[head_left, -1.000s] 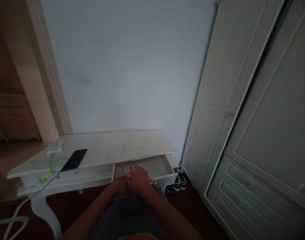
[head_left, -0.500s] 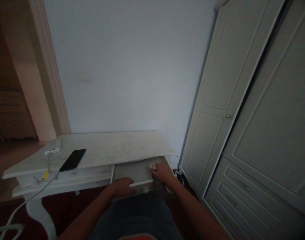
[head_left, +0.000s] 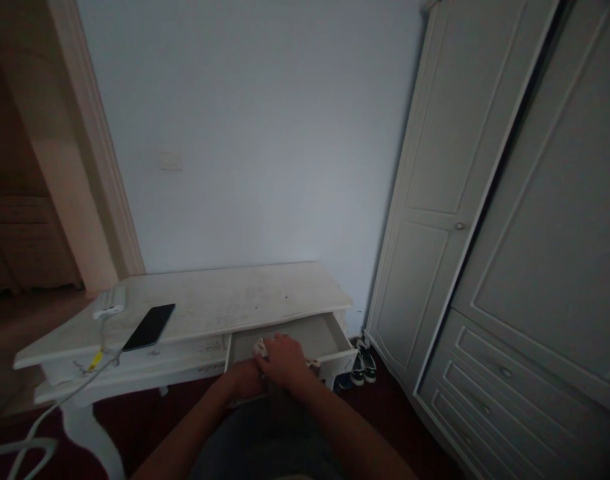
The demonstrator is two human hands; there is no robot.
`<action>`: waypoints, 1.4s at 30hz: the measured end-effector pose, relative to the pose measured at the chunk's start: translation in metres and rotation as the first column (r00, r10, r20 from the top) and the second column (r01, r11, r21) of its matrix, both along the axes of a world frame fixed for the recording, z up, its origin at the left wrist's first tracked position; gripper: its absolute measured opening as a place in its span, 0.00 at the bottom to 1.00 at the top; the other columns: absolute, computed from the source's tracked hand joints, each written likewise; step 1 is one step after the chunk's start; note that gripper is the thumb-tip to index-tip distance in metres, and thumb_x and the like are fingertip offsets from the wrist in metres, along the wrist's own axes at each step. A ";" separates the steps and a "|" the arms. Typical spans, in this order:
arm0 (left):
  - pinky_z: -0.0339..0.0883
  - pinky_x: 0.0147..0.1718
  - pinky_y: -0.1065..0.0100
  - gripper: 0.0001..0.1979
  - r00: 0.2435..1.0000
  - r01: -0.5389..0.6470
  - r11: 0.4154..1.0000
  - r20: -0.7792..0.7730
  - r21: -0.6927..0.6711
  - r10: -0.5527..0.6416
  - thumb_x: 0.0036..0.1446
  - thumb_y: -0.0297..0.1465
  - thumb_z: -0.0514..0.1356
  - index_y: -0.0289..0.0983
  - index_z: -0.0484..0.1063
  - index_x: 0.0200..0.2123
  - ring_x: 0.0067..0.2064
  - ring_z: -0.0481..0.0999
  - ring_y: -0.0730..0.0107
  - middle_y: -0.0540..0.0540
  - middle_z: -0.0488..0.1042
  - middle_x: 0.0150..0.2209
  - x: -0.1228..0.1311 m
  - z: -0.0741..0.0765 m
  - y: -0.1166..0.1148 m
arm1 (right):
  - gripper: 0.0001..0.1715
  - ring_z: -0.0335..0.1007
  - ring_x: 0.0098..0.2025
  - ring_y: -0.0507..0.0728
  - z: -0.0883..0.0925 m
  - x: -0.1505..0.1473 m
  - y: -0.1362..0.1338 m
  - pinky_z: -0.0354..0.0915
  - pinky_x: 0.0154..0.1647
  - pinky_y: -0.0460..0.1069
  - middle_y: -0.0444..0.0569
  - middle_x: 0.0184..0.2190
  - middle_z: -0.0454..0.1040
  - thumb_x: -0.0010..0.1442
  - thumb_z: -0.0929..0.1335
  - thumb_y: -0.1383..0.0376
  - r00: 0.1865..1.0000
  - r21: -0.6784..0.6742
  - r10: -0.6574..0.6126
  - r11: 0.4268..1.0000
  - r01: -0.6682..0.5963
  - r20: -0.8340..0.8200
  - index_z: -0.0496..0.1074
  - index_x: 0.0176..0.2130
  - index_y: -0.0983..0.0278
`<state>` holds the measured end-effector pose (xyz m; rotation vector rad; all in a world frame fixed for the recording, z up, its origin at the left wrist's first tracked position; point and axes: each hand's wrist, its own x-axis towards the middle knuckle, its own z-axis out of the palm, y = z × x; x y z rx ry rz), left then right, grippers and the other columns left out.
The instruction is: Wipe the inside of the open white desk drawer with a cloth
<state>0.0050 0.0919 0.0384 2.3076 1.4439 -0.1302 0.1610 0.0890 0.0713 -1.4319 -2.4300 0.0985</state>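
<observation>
A low white table (head_left: pixel 209 303) has its right-hand drawer (head_left: pixel 329 333) pulled out. My right hand (head_left: pixel 283 360) lies inside the drawer near its left side, fingers curled down on a small pale cloth (head_left: pixel 261 346) that peeks out at its upper left. My left hand (head_left: pixel 245 381) rests on the drawer's front edge just left of the right hand; its fingers are mostly hidden behind the right hand and wrist.
A black phone (head_left: pixel 149 327) and a white power strip (head_left: pixel 109 303) with a cable (head_left: pixel 49 410) lie on the table's left part. A pair of shoes (head_left: pixel 363 365) stands on the dark floor by the tall white wardrobe (head_left: pixel 485 220). A doorway (head_left: pixel 25 200) opens at left.
My right hand with the pale cloth has swept from the drawer's right side back to its left side, beside my left hand. The left hand has stayed on the drawer front.
</observation>
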 end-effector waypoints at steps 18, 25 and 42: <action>0.69 0.59 0.53 0.33 0.997 -0.049 0.996 -0.050 0.078 0.053 0.58 0.52 0.56 0.39 0.77 0.59 0.60 0.77 0.44 0.35 0.78 0.60 0.004 0.003 -0.004 | 0.24 0.76 0.53 0.66 0.007 0.103 0.030 0.67 0.52 0.56 0.59 0.50 0.80 0.66 0.68 0.47 0.982 -0.072 -0.110 0.990 0.122 0.153 0.79 0.51 0.61; 0.71 0.58 0.57 0.28 0.999 -0.014 0.998 -0.045 0.062 0.017 0.60 0.46 0.56 0.45 0.76 0.60 0.60 0.78 0.48 0.42 0.79 0.60 0.003 0.005 -0.005 | 0.30 0.76 0.50 0.64 -0.003 0.015 0.006 0.68 0.50 0.55 0.56 0.49 0.80 0.68 0.64 0.42 0.998 -0.003 0.059 0.998 -0.059 -0.011 0.77 0.54 0.60; 0.68 0.61 0.50 0.36 0.998 -0.043 0.998 -0.043 0.053 0.046 0.58 0.53 0.55 0.36 0.75 0.61 0.62 0.75 0.42 0.33 0.76 0.62 0.004 0.001 0.000 | 0.26 0.74 0.53 0.64 0.002 0.105 0.024 0.65 0.52 0.52 0.55 0.51 0.78 0.68 0.68 0.47 0.986 0.001 -0.166 0.986 0.166 0.016 0.76 0.55 0.60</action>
